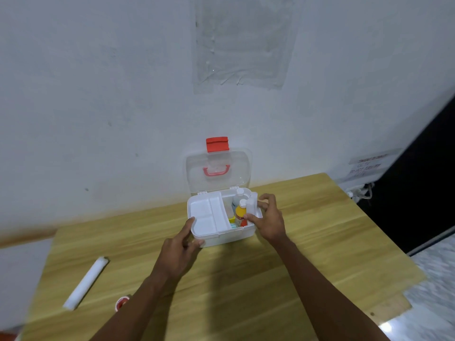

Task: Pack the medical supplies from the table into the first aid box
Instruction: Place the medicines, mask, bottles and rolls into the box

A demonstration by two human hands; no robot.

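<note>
Lowering a white bottle (pixel 251 205) pinched in the right hand (pixel 269 219) into the first aid box (pixel 222 236), left hand (pixel 183 244) loosely curled against its near-left corner; a gauze roll (pixel 86 283) and tape roll (pixel 121 302) remain on the bench (pixel 234 279).

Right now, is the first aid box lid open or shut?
Open: the clear lid stands upright against the wall behind the first aid box, bottles showing inside.

In front of you is a light wooden table (pixel 246 279) with yellowish grain, set against a wall. A white plastic first aid box (pixel 222 236) sits near its far edge, clear lid raised. A long white cylindrical roll (pixel 86 283) lies near your left. Beside it, a small red-and-white round item (pixel 121 302), partly hidden.
</note>
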